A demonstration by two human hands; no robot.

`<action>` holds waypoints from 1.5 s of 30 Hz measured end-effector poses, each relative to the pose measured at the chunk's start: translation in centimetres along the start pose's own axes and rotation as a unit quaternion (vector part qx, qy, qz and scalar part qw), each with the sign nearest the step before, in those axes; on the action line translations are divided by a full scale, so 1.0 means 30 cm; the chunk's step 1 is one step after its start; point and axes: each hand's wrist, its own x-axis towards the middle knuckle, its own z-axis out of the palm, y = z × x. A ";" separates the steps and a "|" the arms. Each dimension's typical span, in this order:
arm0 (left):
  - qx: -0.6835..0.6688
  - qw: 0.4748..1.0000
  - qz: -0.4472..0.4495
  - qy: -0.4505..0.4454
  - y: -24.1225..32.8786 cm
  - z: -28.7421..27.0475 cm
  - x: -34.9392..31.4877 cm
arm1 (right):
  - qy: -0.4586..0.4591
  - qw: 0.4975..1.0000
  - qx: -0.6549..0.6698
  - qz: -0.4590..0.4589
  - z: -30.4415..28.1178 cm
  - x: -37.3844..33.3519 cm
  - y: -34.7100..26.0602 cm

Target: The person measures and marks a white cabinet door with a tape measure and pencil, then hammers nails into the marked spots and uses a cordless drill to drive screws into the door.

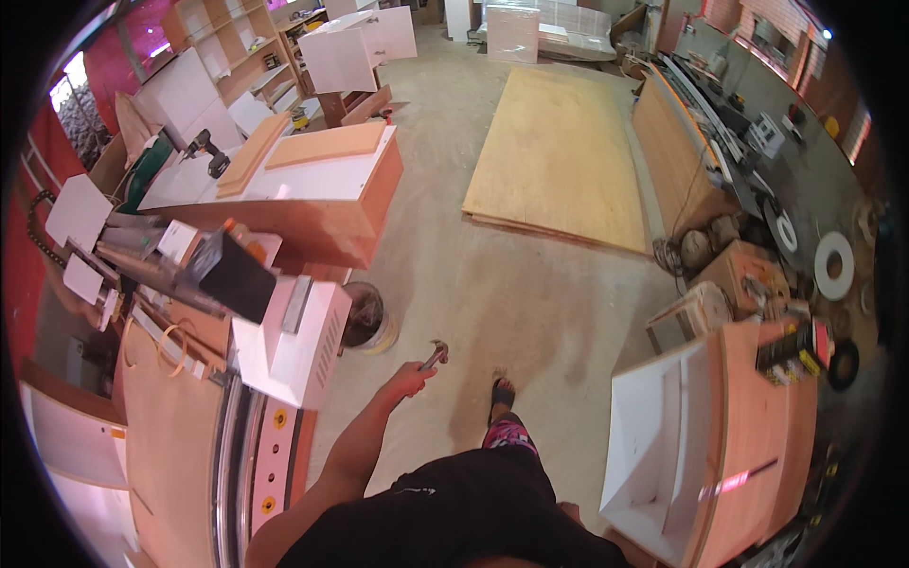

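My left hand point(409, 380) is closed round a hammer point(436, 357), its head pointing up and away over the concrete floor. The left arm stretches forward from the lower edge. Only a sliver of what seems to be my right hand point(570, 512) shows beside my dark clothing, low in the picture; its fingers are hidden. Close to the left hand stands a bucket point(381, 333) with dark contents, next to a white and wooden machine point(295, 350).
Plywood sheets point(565, 156) lie stacked on the floor ahead. A wooden cabinet carcass point(655, 431) with a tin point(791, 355) on top stands right. At left, a long white-topped cabinet point(338, 182) bears boards and a cordless drill point(210, 151). Tools crowd the right bench point(822, 185).
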 end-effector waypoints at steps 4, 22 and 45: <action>0.047 0.995 -0.089 0.015 -0.156 -0.114 0.351 | 0.093 0.956 0.262 0.095 -0.314 0.675 -0.566; 0.046 0.961 -0.272 -0.015 0.596 -0.834 1.957 | -0.110 0.983 0.008 0.145 -1.019 2.499 -2.577; -0.118 0.872 -0.456 0.134 2.126 -2.203 3.361 | -0.086 0.993 0.045 -0.065 -1.460 4.904 -5.042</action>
